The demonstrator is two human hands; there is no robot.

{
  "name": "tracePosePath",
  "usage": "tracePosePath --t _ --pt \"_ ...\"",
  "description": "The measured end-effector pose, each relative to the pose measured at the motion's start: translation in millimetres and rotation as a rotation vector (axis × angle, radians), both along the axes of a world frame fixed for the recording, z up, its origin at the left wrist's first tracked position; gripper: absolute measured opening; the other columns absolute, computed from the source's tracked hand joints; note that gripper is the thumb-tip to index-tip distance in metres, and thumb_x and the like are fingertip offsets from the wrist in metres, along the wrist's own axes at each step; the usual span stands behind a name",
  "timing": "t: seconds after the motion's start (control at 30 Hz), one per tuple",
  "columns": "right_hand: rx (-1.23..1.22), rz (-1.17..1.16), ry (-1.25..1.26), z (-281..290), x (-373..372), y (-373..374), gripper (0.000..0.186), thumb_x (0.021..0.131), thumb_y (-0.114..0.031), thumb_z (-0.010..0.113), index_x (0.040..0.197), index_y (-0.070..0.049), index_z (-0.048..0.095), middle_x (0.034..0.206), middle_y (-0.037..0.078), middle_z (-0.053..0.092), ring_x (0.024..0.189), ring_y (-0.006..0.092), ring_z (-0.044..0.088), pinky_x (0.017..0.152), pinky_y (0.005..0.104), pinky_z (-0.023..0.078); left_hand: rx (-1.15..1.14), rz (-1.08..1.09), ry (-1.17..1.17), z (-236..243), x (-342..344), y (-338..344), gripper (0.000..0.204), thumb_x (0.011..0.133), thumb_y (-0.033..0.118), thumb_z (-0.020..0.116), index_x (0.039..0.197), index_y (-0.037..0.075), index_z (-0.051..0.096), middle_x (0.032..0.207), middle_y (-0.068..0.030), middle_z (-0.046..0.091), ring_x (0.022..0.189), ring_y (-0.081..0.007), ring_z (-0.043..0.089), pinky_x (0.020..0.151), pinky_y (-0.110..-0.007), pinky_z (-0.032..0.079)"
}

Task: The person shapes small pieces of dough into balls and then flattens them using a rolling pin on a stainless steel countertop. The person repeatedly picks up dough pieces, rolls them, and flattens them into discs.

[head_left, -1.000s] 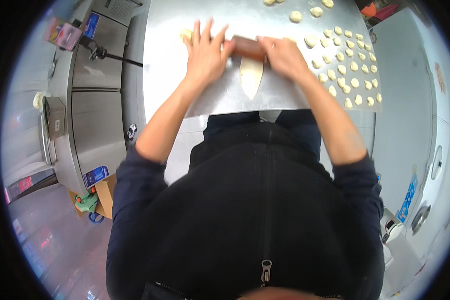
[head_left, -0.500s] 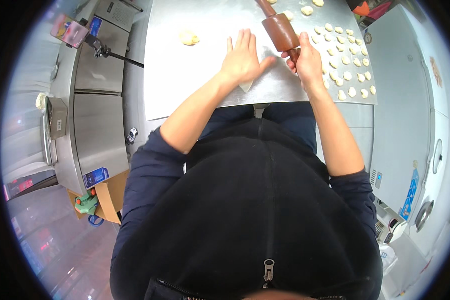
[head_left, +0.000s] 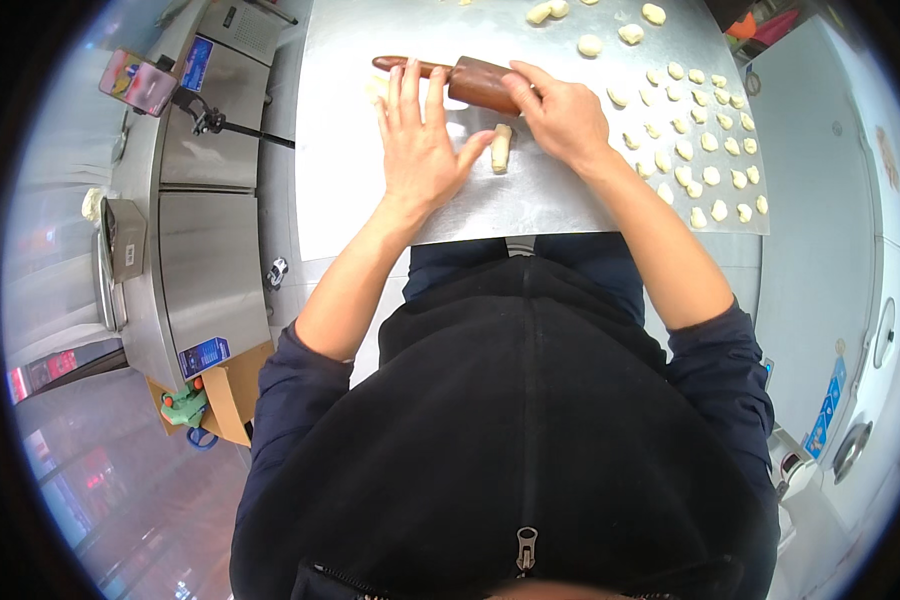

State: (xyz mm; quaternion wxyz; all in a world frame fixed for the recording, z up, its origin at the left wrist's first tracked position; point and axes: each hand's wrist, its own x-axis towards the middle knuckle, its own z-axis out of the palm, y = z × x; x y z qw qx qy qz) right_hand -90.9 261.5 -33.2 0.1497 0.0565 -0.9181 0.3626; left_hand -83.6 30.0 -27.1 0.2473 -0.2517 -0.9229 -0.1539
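Note:
My right hand (head_left: 567, 118) is wrapped round the right end of a brown wooden rolling pin (head_left: 482, 84), which lies crosswise over the metal table (head_left: 340, 205). Its left handle passes by the fingertips of my left hand (head_left: 417, 150). That hand is open, fingers spread and palm down; whether it touches the pin's handle I cannot tell. Between my two hands a small rolled-up piece of dough (head_left: 501, 148) sits on the metal. Another pale dough piece (head_left: 377, 90) is partly hidden behind my left fingers.
Several small dough lumps (head_left: 710, 143) are spread over the table's right side, with larger dough balls (head_left: 590, 45) farther back. A phone (head_left: 138, 82) on a holder stands at the left, beside steel cabinets (head_left: 215, 270). A pale cabinet (head_left: 820, 210) borders the table's right.
The rolling pin has swung from a steep slant to nearly crosswise and shifted left with my right hand. My left hand moved left off the dough, which now shows as a small roll.

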Motion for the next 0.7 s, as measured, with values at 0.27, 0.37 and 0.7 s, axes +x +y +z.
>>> tracePosePath --t 0.27,0.37,0.7 --pt "0.269 0.165 -0.207 80.0 77.3 -21.0 0.054 0.102 -0.056 0.065 0.145 -0.023 0.07 0.08 0.018 0.073 0.075 0.0327 0.076 0.072 0.0457 0.061 -0.406 -0.016 -0.729 31.4 55.4 -38.1 0.107 0.09 0.059 0.077 0.174 0.014 0.027 0.18 -0.0183 0.022 0.166 -0.0498 0.01 0.123 -0.082 0.012" --pt "-0.09 -0.09 -0.31 45.2 12.1 -9.2 0.062 0.114 -0.053 0.041 0.116 -0.003 0.077 0.081 0.017 0.074 0.076 0.0328 0.074 0.077 0.0452 0.058 -0.13 -0.043 -0.255 15.9 -18.5 -11.0 0.075 0.104 0.048 0.065 0.165 0.009 0.043 0.175 -0.0171 0.035 0.165 -0.0393 0.023 0.128 -0.072 0.021" --pt "-0.72 -0.193 -0.23 28.3 26.1 32.7 0.06 0.116 -0.051 0.044 0.106 -0.003 0.077 0.077 0.004 0.072 0.06 0.0076 0.053 0.059 0.0283 0.045 -0.161 -0.158 -0.593 -25.2 -45.4 55.2 0.053 0.097 0.04 0.076 0.128 -0.002 0.067 0.139 -0.0271 0.064 0.128 -0.0382 0.061 0.107 -0.055 0.046"
